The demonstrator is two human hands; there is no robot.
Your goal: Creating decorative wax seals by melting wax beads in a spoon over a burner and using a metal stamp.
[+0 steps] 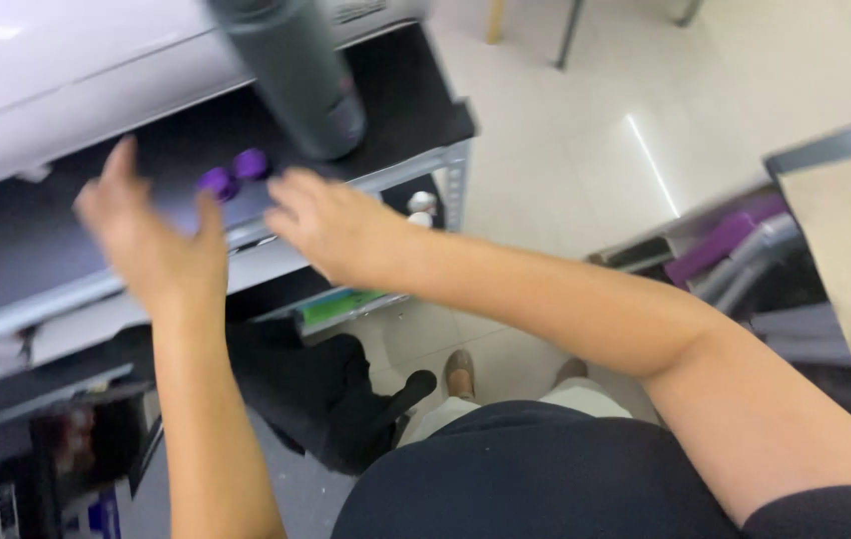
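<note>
Hands (pixel 246 235) open, blurred, near purple object (pixel 234 174), dark bottle (pixel 295 75) behind

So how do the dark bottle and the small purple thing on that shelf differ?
The dark grey bottle is tall and stands upright near the shelf edge; the purple object is small, low and two-lobed. The bottle is matt and dull, the purple object bright. The purple object sits between the left hand and right hand; the bottle stands beyond them. Both rest on the black shelf; both are blurred.
</note>
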